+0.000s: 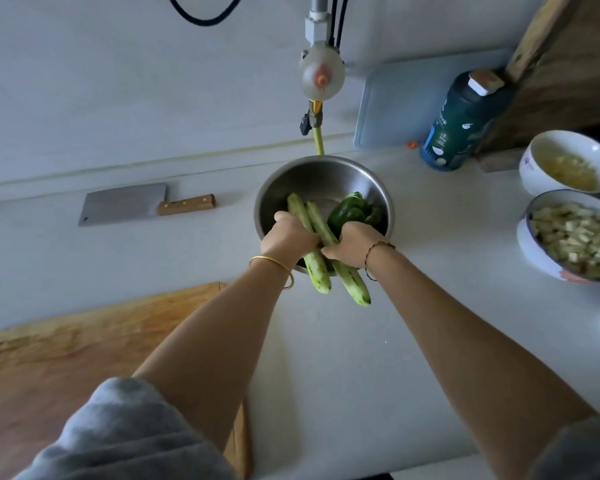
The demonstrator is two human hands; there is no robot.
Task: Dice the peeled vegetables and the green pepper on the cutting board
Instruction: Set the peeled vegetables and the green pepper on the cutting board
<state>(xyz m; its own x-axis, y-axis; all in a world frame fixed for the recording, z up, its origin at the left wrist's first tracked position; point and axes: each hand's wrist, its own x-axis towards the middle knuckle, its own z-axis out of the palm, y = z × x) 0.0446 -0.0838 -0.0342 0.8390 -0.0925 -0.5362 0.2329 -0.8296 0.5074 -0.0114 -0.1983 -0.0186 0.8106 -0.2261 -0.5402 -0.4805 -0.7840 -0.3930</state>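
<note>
Green peeled vegetables (pixel 317 251) sit squeezed in both hands, left hand (pixel 288 239) and right hand (pixel 352 245), over the bowl (pixel 326 171); next carry them to the cutting board (pixel 84 341).

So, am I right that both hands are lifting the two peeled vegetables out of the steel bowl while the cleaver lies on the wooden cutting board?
Not quite: the head view shows the cleaver lying on the white counter, beyond the wooden cutting board. The rest holds: left hand and right hand grip the two peeled vegetables over the steel bowl.
</note>
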